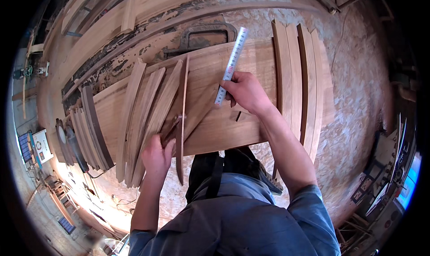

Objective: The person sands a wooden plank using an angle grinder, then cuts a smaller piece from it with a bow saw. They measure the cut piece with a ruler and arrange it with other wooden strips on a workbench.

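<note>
My right hand pinches a silvery steel ruler between thumb and fingers, holding it slanted above the broad wooden board. My left hand is closed at the board's near edge, on a short brown wooden piece that partly shows. Beside those fingers, a thin wooden slat stretches from the board past its near edge; whether it is joined to the short piece I cannot tell. Several curved wooden strips lie left of it. A small dark mark shows near my right wrist.
More shaped wooden strips lie across the board's right end. Behind the board rests a dark metal C-clamp. Darker strips and a black-handled tool occupy the far left. Long planks line the back.
</note>
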The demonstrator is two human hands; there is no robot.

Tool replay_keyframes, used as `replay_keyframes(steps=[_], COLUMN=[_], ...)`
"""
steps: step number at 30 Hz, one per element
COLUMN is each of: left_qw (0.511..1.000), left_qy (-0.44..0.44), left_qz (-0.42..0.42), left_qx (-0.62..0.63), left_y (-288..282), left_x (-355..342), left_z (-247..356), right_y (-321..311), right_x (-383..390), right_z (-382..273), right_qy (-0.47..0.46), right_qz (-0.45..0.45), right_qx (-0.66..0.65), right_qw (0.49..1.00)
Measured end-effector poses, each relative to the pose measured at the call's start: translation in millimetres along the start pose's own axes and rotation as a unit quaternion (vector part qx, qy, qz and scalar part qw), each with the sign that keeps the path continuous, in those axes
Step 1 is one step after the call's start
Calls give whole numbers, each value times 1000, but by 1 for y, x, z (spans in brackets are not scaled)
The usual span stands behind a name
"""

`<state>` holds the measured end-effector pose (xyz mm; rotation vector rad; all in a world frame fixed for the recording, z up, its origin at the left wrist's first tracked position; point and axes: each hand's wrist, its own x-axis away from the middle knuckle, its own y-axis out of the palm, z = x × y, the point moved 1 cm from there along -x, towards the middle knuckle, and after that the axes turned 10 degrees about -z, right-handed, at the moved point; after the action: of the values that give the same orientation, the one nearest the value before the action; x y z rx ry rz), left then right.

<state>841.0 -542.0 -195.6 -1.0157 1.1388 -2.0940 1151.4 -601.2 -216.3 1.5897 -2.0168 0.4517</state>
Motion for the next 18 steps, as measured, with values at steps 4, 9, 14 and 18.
replay_keyframes(steps=[4, 9, 14, 18], left_qw=[995, 990, 989, 985], left_qy=[70, 112, 116, 148], left_qz=[42, 61, 45, 23], left_qx=[57, -62, -78, -84], left_y=[-4, 19, 25, 26], left_x=[-22, -45, -50, -44], left_z=[30, 40, 50, 61], right_y=[-2, -3, -18, -30], right_x=[-5, -14, -7, 6], right_z=[-6, -9, 4, 21], right_qy=[24, 11, -33, -24], right_qz=[-10, -15, 12, 29], right_qx=[13, 4, -182, -230], right_qw=[1000, 1000, 983, 972])
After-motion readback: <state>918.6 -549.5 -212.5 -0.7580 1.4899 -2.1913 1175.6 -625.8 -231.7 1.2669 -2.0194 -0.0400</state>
